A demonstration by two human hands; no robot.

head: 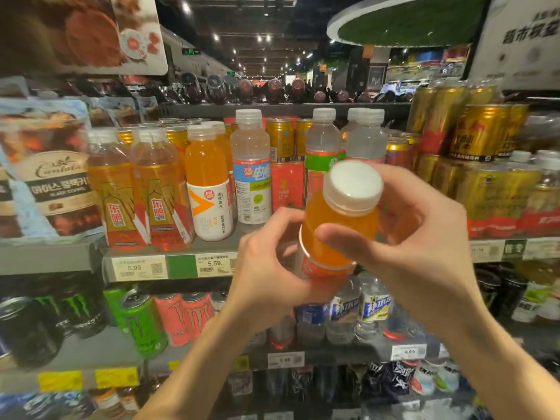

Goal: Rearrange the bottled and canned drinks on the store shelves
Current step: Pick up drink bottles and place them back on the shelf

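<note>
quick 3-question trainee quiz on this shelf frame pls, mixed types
1. True or false: both hands grip the orange bottle.
2. Multiple choice: the held bottle's cap is A) white, B) red, C) black.
3. Fill in: on the shelf, the bottle with the blue and white label stands directly to the ____ of the orange bottle with the white label, as the camera sees it.

Key:
1. True: the left hand wraps its lower part, the right hand its upper part.
2. A
3. right
</note>
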